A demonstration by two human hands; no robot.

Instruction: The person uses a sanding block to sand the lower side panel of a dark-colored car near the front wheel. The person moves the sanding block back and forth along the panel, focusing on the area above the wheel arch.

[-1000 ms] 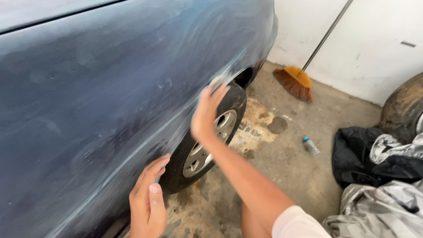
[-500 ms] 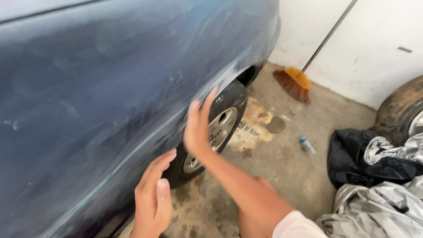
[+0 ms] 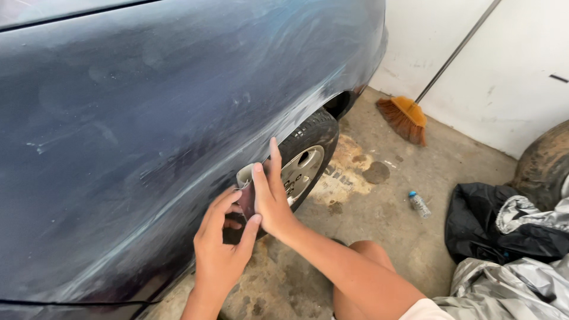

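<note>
Across the left and middle of the view runs the dull blue car panel (image 3: 148, 118), scuffed and streaked, its lower edge sloping down to the wheel arch. Below that arch sits the wheel (image 3: 305, 163) with its silver rim, resting on the stained concrete floor (image 3: 379, 219), which lies open to the right as far as the white wall (image 3: 510, 77). Against that wall leans an orange broom (image 3: 406, 118); a dark tyre (image 3: 545, 166) and a heap of black and grey covers (image 3: 510, 249) fill the right edge, with a small plastic bottle (image 3: 419, 203) lying alone on the floor between heap and wheel. Low on the panel, just beside the wheel, both hands meet on a folded sheet of sandpaper (image 3: 245, 189). The right hand (image 3: 269, 198) is spread nearly flat, fingers straight, pressing the sheet against the metal. The left hand (image 3: 222, 243) is half curled, thumb and fingertips pinching the sheet's lower edge.
</note>
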